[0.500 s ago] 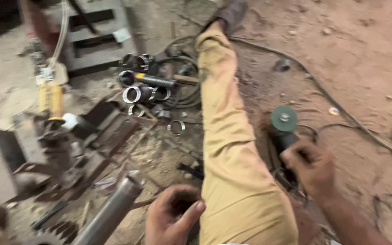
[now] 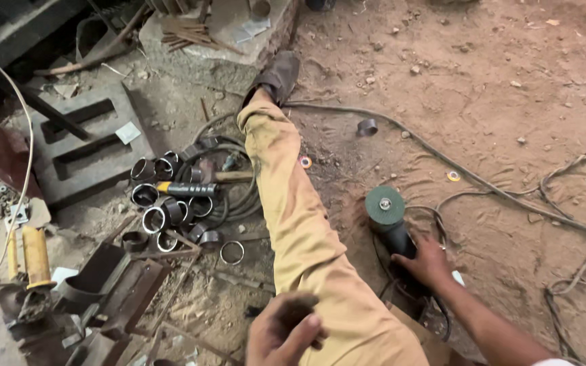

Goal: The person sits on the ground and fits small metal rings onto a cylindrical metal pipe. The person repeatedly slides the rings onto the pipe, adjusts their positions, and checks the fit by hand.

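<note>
Right hand (image 2: 428, 261) is down on the grinder (image 2: 395, 230), fingers wrapped over its dark body, and the tool lies on the dirt floor (image 2: 510, 88) just to the right of the outstretched leg (image 2: 293, 210). The green disc (image 2: 384, 205) faces up, clear of the hand and a little above it in the head view. Left hand (image 2: 286, 332) hangs low in the frame beside the thigh, fingers loosely curled, holding nothing that I can see; it is blurred.

The grip looks set on the body rather than near the disc, and that is the way to keep it: fingers behind the wheel, thumb round the housing. The cable (image 2: 483, 186) loops off across the dirt to the right, with another loop close under the tool, so I'd judge a lift should go straight up and away from those loops to avoid a snag. The trouser leg lies near the disc, so the wheel wants to turn away from the cloth.

To the left of the leg lie a cluster of short steel rings (image 2: 164, 213) and a hammer (image 2: 188, 189) across coiled hose. They lie well apart from the grinder.
</note>
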